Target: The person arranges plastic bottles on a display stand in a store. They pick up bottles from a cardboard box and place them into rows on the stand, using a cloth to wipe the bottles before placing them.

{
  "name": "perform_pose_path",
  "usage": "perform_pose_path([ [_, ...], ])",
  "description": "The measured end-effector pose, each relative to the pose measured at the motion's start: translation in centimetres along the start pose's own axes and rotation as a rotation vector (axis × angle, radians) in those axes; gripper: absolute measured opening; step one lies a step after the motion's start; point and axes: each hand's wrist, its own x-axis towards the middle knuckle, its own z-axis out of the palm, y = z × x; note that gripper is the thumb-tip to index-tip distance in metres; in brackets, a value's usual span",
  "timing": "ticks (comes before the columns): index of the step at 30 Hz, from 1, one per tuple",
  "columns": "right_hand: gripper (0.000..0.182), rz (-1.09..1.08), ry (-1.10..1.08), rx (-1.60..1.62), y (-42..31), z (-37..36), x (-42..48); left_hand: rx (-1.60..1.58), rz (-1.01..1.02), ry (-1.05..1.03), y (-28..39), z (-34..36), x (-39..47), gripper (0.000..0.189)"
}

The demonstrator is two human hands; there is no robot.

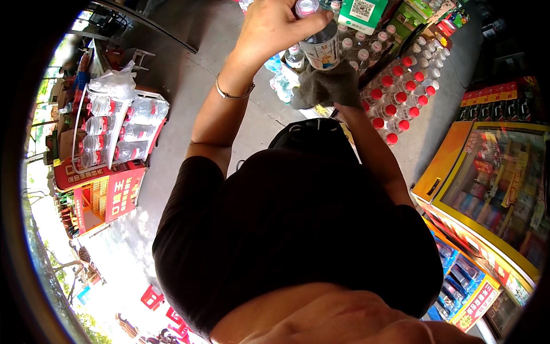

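A clear plastic bottle with a printed label and a pale cap hangs tilted before me. My left hand grips it around the neck, thumb just below the cap. Against the bottle's lower end presses a dark grey-brown cloth, bunched over my right hand. The cloth hides that hand's fingers; only the wrist shows below it. Beside the held bottle stands another clear bottle with a pale cap. Several more white-capped bottles are grouped just to the right.
Rows of red-capped bottles stand to the right. A green payment-code sign rises behind the bottles. At far right is a yellow-framed glass display cooler. A rack of large water bottles stands at left, across the grey floor.
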Motion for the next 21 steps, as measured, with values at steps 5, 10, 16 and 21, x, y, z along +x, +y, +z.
perform_pose_path([
  [5,0.022,0.081,-0.022,-1.054,-3.8,-2.4,-0.1,0.025,0.048,-0.021,-2.6,0.0,0.3,0.025],
  [10,0.011,-0.473,0.057,-1.211,-8.0,-2.0,0.9,-0.041,-0.003,-0.059,-1.7,0.4,-0.4,0.023],
  [16,0.019,-0.496,0.078,-0.946,-13.4,5.5,2.3,0.231,0.233,-0.151,-2.3,3.2,-1.0,0.024],
  [21,0.024,-0.528,-0.094,-1.18,-14.2,1.5,5.2,0.077,0.119,-0.154,-2.5,2.2,-0.9,0.028],
])
